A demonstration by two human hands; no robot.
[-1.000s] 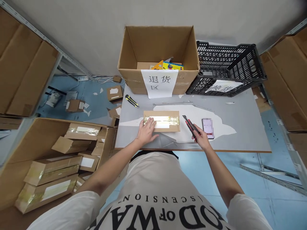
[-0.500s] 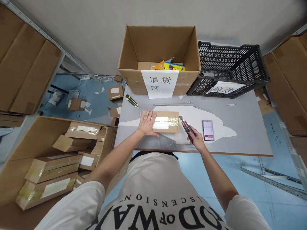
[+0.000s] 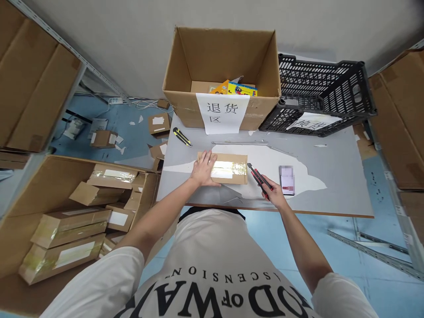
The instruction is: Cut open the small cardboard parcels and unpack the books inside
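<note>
Left fingers (image 3: 206, 157) spread flat, pressing on the left end of the parcel (image 3: 228, 168). Right fingers (image 3: 269, 191) clamped round the red-and-black knife (image 3: 258, 176), tip just beside the parcel's right end, pointing up and left. Left hand (image 3: 203, 170) palm down; right hand (image 3: 274, 196) near the bench's front edge.

Parcel: flat, oblong, brown cardboard, lying lengthwise across the bench (image 3: 331, 194) near its front middle. Glossy yellowish tape along the top, over a white label at the centre. Edges square, no open flap in view.

Just right of the knife, a phone (image 3: 286, 179), screen up. Further back on the left, a yellow-and-black cutter (image 3: 182, 137). Behind the parcel, a thin strip (image 3: 239, 142) along the bench. At the back, an open carton (image 3: 222, 75) with a white paper sign on its front and coloured items inside; beside it on the right, a black crate (image 3: 323, 97), tilted. On the floor to the left, a big box (image 3: 39, 185) holding many taped parcels.
</note>
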